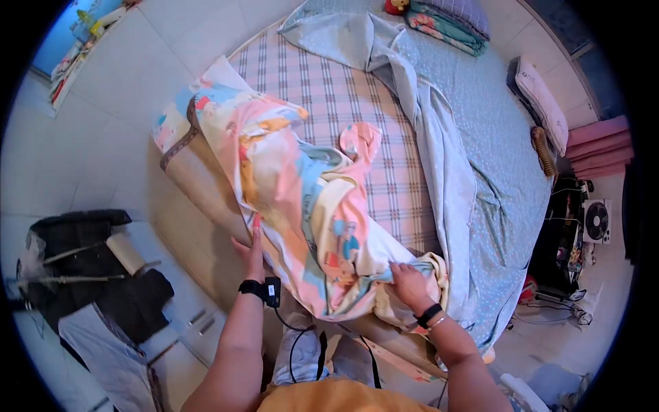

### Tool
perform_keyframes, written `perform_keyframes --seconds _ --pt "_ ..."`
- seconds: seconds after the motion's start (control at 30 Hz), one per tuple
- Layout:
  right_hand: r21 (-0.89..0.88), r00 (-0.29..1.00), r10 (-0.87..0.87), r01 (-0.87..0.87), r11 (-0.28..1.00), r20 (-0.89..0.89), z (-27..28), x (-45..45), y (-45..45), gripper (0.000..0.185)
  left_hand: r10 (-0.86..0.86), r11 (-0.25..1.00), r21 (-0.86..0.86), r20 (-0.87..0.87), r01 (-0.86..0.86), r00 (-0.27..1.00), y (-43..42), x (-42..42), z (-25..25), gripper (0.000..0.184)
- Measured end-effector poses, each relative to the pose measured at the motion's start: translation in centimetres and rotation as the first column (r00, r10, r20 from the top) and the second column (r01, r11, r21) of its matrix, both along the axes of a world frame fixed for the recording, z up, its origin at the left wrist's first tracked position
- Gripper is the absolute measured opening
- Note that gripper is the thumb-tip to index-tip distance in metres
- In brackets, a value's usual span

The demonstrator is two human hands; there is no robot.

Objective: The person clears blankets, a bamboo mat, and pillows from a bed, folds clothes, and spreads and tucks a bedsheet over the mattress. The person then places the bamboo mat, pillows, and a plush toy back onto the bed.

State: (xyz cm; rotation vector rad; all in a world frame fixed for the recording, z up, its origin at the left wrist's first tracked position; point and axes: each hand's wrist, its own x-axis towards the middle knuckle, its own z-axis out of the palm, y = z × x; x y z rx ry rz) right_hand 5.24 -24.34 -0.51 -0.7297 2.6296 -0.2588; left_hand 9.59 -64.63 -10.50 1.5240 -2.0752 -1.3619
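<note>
In well-curled fingers of the right hand (412, 285), holding the patterned sheet (281, 185), lying rumpled ahead of them and leftward. With half-open fingers of the left hand (252, 257), touching its edge; cannot tell if gripping there. Beyond the right fingers, can see the checked mattress (395, 178).

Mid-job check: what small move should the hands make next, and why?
Probably loosen the bunched part of the multicoloured, cartoon-printed cloth with the right hand, while the left hand, beside its edge, steadies it: the cloth lies crumpled at the right hand, and much of the pink-and-grey plaid bed surface beyond it is uncovered.
</note>
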Motion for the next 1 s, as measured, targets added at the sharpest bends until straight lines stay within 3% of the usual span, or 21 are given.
perform_keyframes --seconds 0.07,0.1,0.2,0.23,0.27,0.33,0.4,0.43,0.47,0.5,0.53,0.6,0.63,0.67,0.7,0.77,0.8,0.87,0.9,1.0 --pt "0.05 0.997 -0.015 0.012 0.999 0.072 0.3 -1.2 0.2 0.045 -0.064 0.957 -0.265 0.211 0.12 0.975 -3.5 -3.3 0.3 0.105" --pt "-0.013 0.992 -0.024 0.026 1.0 0.123 0.5 -1.6 0.9 0.042 0.024 0.968 -0.249 0.207 0.028 0.978 -4.5 -4.7 0.4 0.105" --pt "-0.257 0.959 -0.192 0.243 0.935 0.208 1.2 -4.2 1.7 0.031 0.251 0.968 -0.025 0.088 -0.25 0.964 -8.0 -5.5 1.5 0.106" --pt "-0.259 0.968 -0.122 0.178 0.949 0.217 2.0 -6.3 1.5 0.026 0.297 0.942 0.097 0.208 -0.321 0.932 -9.7 -4.0 -1.3 0.108" --pt "-0.156 0.971 -0.115 0.149 0.976 0.21 2.3 -8.0 1.6 0.043 0.319 0.894 0.206 0.329 -0.397 0.889 -10.4 -2.3 -3.8 0.109" --pt "-0.461 0.79 -0.21 0.527 0.714 0.576 -1.3 -11.0 1.4 0.074 0.192 0.757 0.639 -0.019 -0.136 0.981 -10.9 0.4 -6.6 0.103" --pt "-0.277 0.579 -0.252 0.671 0.688 0.775 -2.0 -14.7 -2.7 0.094 0.223 0.4 0.916 -0.117 0.019 0.968 -8.4 -0.7 -0.1 0.094" --pt "-0.398 0.575 -0.089 0.661 0.636 0.813 -3.1 -16.3 -5.9 0.096 0.243 0.398 0.915 -0.034 -0.068 0.969 -8.2 -1.3 1.0 0.084" --pt "-0.445 0.696 -0.057 0.518 0.731 0.716 -6.6 -17.5 -6.7 0.091 0.25 0.396 0.915 -0.03 -0.074 0.968 -8.0 -1.7 0.6 0.084" --pt "-0.219 0.627 -0.118 0.434 0.874 0.77 -9.6 -19.2 -7.1 0.078 0.269 0.486 0.868 -0.04 -0.1 0.962 -7.8 -2.1 -0.2 0.081" --pt "-0.305 0.593 -0.117 0.561 0.769 0.796 -8.6 -19.3 -9.1 0.06 0.276 0.564 0.816 -0.042 -0.126 0.96 -7.9 -1.9 -1.1 0.078" --pt "-0.088 0.858 -0.26 0.33 0.94 0.443 -12.2 -19.6 -7.7 0.056 0.273 0.601 0.792 -0.076 -0.108 0.959 -8.2 -1.2 -4.3 0.072" --pt "-0.127 0.845 -0.239 0.336 0.933 0.479 -12.4 -19.4 -7.3 0.055 0.238 0.7 0.703 -0.064 -0.126 0.969 -8.3 -0.8 -6.0 0.072" --pt "-0.118 0.843 -0.253 0.347 0.931 0.475 -11.2 -18.6 -7.6 0.055 0.207 0.787 0.602 -0.055 -0.132 0.977 -8.3 -0.8 -6.8 0.072" --pt "-0.005 0.881 -0.31 0.334 0.943 0.357 -7.9 -17.0 -9.4 0.053 0.199 0.779 0.615 -0.056 -0.123 0.978 -8.0 -1.0 -6.5 0.072" --pt "0.046 0.903 -0.373 0.372 0.927 0.212 -2.4 -12.9 -12.8 0.052 0.185 0.905 0.391 -0.012 -0.165 0.983 -7.4 -1.1 -4.8 0.07" --pt "-0.024 0.896 -0.398 0.41 0.912 0.196 -0.9 -10.1 -14.2 0.054 0.177 0.903 0.401 -0.014 -0.157 0.984 -7.2 -1.1 -4.0 0.07" --pt "-0.104 0.943 -0.319 0.328 0.939 0.092 -1.5 -4.3 -15.2 0.048 0.351 0.687 0.704 -0.101 -0.183 0.931 -7.2 -0.3 -3.0 0.067" --pt "0.046 0.955 -0.293 0.291 0.955 0.039 -2.0 -1.3 -16.4 0.043 0.314 0.607 0.787 -0.106 -0.114 0.944 -8.2 2.2 -8.0 0.064" --pt "0.354 0.978 -0.202 0.169 0.92 0.059 -4.1 4.6 -20.1 0.032 0.283 0.513 0.849 -0.025 -0.129 0.959 -6.9 0.9 -0.3 0.065"
